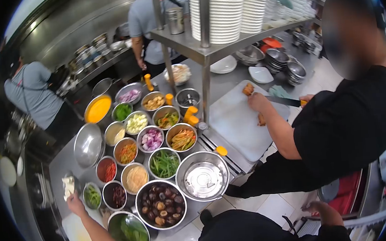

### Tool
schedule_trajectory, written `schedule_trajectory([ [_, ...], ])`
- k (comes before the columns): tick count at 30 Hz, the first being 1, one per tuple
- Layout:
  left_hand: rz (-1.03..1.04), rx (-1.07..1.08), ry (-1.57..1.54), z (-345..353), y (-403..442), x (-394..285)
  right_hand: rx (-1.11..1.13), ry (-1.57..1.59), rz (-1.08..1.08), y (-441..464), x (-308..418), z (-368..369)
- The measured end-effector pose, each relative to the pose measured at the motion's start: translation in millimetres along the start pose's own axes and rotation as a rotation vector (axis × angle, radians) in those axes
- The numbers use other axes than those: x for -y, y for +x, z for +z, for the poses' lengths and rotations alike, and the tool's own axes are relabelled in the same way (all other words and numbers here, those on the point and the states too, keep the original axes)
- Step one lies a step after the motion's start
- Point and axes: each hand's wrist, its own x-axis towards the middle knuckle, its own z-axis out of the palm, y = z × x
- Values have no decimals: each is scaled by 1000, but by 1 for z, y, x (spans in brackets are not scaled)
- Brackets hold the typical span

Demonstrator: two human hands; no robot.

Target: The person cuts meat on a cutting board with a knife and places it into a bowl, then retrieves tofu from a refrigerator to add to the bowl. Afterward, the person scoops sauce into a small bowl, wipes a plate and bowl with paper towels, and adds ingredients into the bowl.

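At the left edge of the table, my left hand has its fingers closed at the near rim of a small metal container. White pieces lie in that container; their kind is unclear. Close by are a bowl of sliced greens, a pot of dried chilies and a white cutting board with a yellow stain. Beneath my left forearm stands a pot of green leaves. My right hand hangs low at the right, fingers loosely apart, with nothing seen in it.
A large pot of mushrooms and several bowls of cut vegetables cover the table. A wide metal pot stands near its edge. On the right, a co-worker holds a knife over a board. Plates fill a shelf.
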Motion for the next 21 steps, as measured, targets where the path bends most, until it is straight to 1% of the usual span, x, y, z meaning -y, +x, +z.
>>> schedule_trajectory([
  [1, 107, -52, 21, 19, 18, 31, -40, 28, -40, -10, 6, -1],
  [2, -3, 74, -12, 25, 26, 37, -29, 9, -66, -3, 5, -2],
  [4, 126, 129, 61, 45, 51, 80, -105, 12, -54, -28, 17, -10],
  [5, 48, 203, 45, 30, 43, 68, -122, -1, -41, -42, 25, -17],
  [6, -32, 277, 34, 14, 35, 56, -41, -15, -43, -9, 15, -18],
  [7, -111, 348, 29, -11, 16, 21, 41, -28, -46, 34, -3, -15],
  [8, 124, 187, 51, -16, 27, 51, 121, -41, -49, 66, -14, -13],
  [9, 121, 165, 31, -48, 18, 50, 108, -123, -77, 67, 7, -37],
  [10, 340, -38, -26, -67, 10, 61, -75, -278, -231, 69, 49, -89],
  [11, 368, -96, 131, -100, 4, 77, -403, -557, -503, 76, 129, -168],
  [12, 399, -231, 349, -137, -14, 83, -791, -905, -740, 71, 243, -258],
  [13, 167, -262, 531, -172, -35, 80, -1211, -1273, -852, 63, 361, -330],
  [14, -84, -279, 643, -206, -61, 67, -1541, -1465, -878, 54, 429, -365],
  [16, -513, -360, 826, -258, -120, 35, -1704, -1837, -957, 56, 450, -385],
  [17, -674, -305, 884, -281, -148, 34, -1560, -1362, -1072, -13, 433, -349],
  [18, -827, -241, 923, -301, -173, 39, -1428, -871, -1214, -127, 414, -294],
  [19, -987, -141, 922, -319, -200, 45, -1349, -768, -1401, -67, 431, -325],
  [20, -1081, -89, 943, -331, -234, 50, -1246, -673, -1585, -16, 446, -351],
  [21, -1233, 116, 1006, -344, -263, 60, -1133, -595, -1755, 37, 461, -378],
])
